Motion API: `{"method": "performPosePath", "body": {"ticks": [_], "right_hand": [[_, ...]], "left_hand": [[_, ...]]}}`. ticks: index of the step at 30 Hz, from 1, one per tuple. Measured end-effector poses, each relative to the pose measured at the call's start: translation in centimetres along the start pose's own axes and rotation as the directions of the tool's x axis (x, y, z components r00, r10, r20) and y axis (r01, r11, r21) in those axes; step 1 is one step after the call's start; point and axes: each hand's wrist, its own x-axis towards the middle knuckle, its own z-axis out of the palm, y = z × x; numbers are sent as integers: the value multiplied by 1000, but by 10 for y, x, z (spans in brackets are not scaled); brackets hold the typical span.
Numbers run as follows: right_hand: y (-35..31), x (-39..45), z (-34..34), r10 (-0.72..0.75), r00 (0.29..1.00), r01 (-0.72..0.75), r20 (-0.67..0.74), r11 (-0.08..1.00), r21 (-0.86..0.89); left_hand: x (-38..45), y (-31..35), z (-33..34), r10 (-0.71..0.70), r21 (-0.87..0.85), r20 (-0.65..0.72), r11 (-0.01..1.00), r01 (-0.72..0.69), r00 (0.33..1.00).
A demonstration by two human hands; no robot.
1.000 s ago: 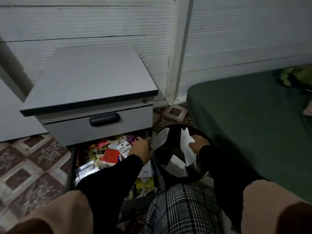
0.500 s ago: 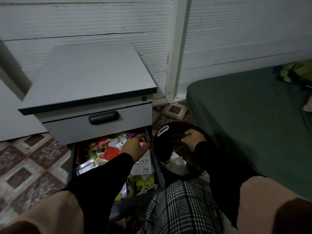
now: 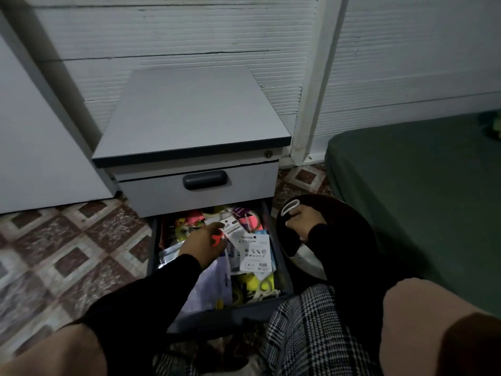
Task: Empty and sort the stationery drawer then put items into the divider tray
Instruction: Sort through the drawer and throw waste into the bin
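- Now the left hand (image 3: 206, 244) is down inside the open drawer (image 3: 283, 256); a second ago it was up beside the dark round basin (image 3: 352, 213), holding a card.
- Left hand state: fingers reach onto a white carded packet (image 3: 227, 228) near the drawer's back; contact looks likely, but whether they have closed on it cannot be told.
- The right hand (image 3: 305, 222) now grips the basin's near rim, fingers curled over the edge just beside its white handle loop (image 3: 290, 207). The white papers it held a second ago have gone from it; a pale shape lies in the basin.
- Judgement: one batch is delivered and the next pick is starting.
- The drawer is still crowded with packets, including a larger white card (image 3: 254, 253), and yellow items (image 3: 254, 283). No divider tray is visible.
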Motion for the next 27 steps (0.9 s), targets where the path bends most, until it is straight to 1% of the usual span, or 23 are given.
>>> {"method": "performPosePath", "body": {"ticks": [7,13,15,17,19,21,24,27], "right_hand": [[-10,0,45,-52,998,54,43,997,-58],[-9,3,72,-86,990,105,115,979,-174],[-7,3,81,-109,983,134,148,976,-171],[-4,2,88,-157,965,199,211,960,-199],[-2,1,95,-222,929,313,297,898,-308],[0,1,101,-244,894,401,376,811,-427],[3,2,111,-213,871,454,442,691,-563],[5,4,121,-207,867,474,453,619,-626]], "left_hand": [[-20,-63,-10,-162,53,-23,985,163,987],[-22,-95,-11,-220,78,-13,972,221,975],[-22,-102,-10,-207,150,-7,967,205,978],[-20,-107,-9,-181,278,31,946,166,983],[-18,-112,-8,-168,400,82,908,122,982],[-15,-117,-7,-183,474,104,873,113,978],[-12,-124,-4,-238,494,114,856,153,964],[-11,-126,-1,-274,503,128,846,176,953]]}}
